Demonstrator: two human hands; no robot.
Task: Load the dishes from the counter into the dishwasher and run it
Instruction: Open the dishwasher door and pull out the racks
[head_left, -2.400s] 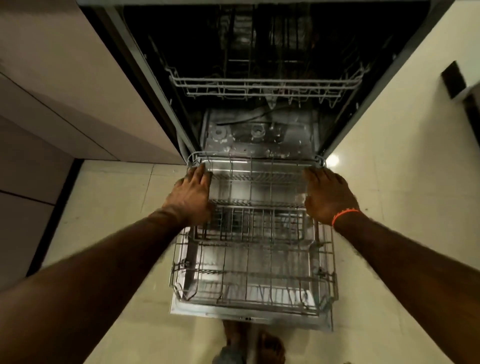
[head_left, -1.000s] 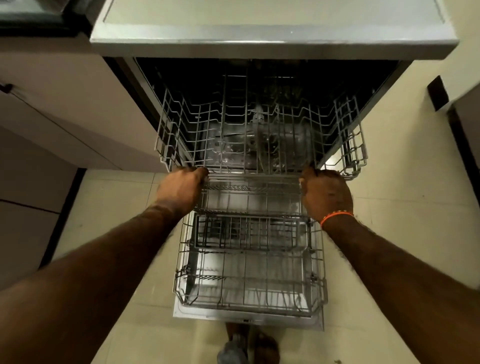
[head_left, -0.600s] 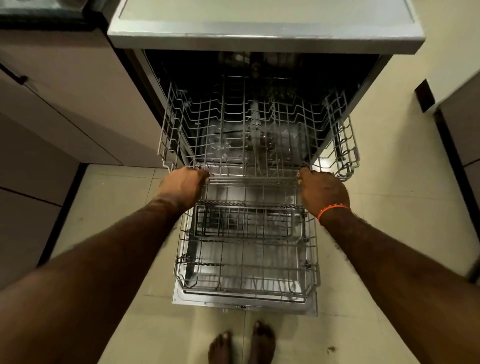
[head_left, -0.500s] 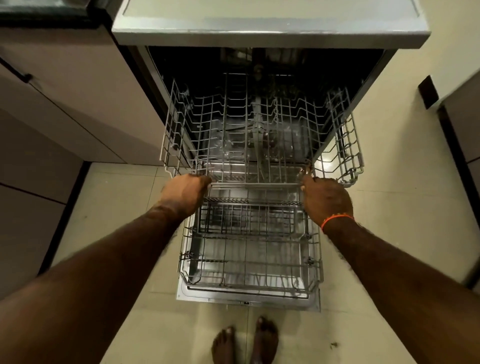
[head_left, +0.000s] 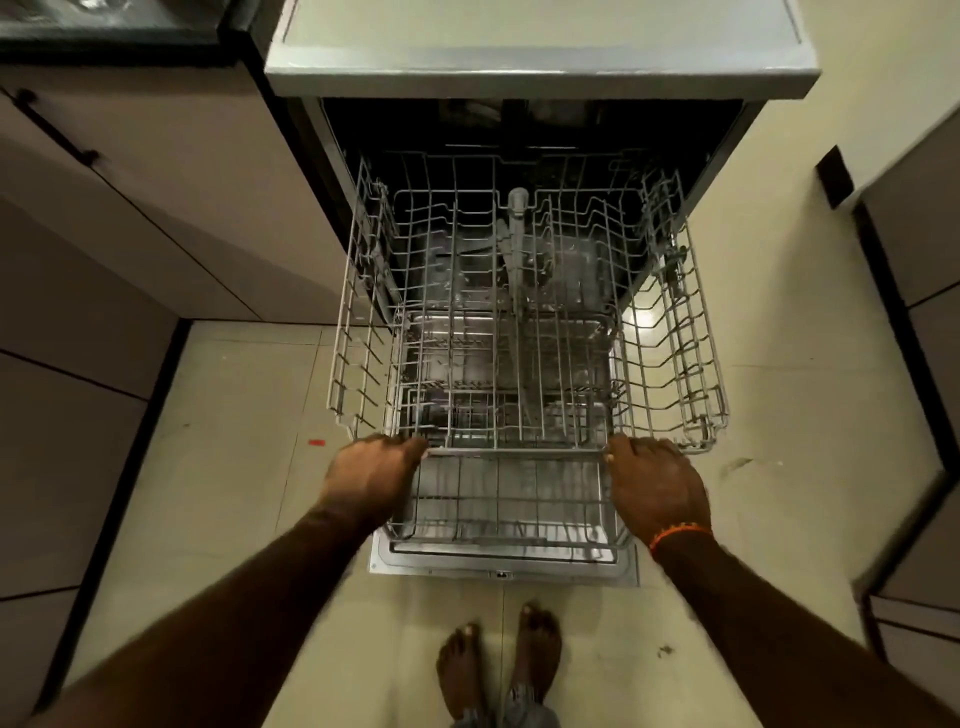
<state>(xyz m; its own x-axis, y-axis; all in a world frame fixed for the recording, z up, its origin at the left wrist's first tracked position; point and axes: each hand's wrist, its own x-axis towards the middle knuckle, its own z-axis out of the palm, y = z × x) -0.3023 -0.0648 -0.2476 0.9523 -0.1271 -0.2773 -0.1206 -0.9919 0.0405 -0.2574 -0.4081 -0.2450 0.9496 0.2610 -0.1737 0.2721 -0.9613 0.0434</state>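
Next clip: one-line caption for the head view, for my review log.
Left hand and right hand grip the front rail of the empty grey wire upper rack, extended above the lower rack.

Grey wire rack (head_left: 524, 312) — orange wristband (head_left: 675, 534).

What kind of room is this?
Most likely a home kitchen: an open dishwasher with its upper rack pulled out, cabinets beside it, and a tiled floor.
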